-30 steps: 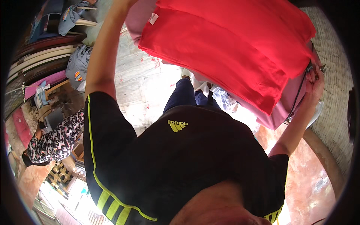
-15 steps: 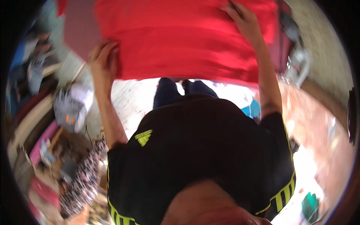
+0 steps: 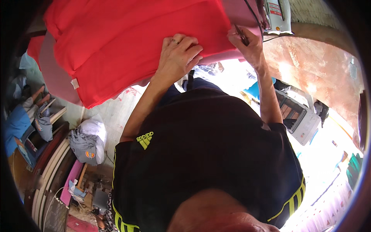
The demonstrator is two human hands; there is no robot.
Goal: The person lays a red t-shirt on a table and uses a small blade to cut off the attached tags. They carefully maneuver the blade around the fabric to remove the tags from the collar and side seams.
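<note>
A large red cloth (image 3: 127, 50), seemingly a garment, lies over a mauve-covered table (image 3: 58, 79) and hangs past its near edge. A small white tag (image 3: 75, 84) shows at its left side. My left hand (image 3: 178, 56), with a ring on one finger, is closed on the cloth's near edge; its fingers are bent and the tips are partly hidden. At the cloth's right corner, my right hand (image 3: 249, 44) is closed around small dark thread snips (image 3: 242, 35). Their pointed end sticks out past the fingers, beside the cloth.
A white and silver appliance, seemingly an iron (image 3: 276, 17), stands beyond my right hand, a black cord (image 3: 253, 13) running near it. Grey bundled cloth (image 3: 83, 147) in a plastic bag lies on the floor at left. A grey-framed case (image 3: 299, 118) stands at right.
My left hand has moved right to the cloth's near edge. My right hand, with the snips, has come nearer to me. The cloth now lies slanted and farther left in view.
</note>
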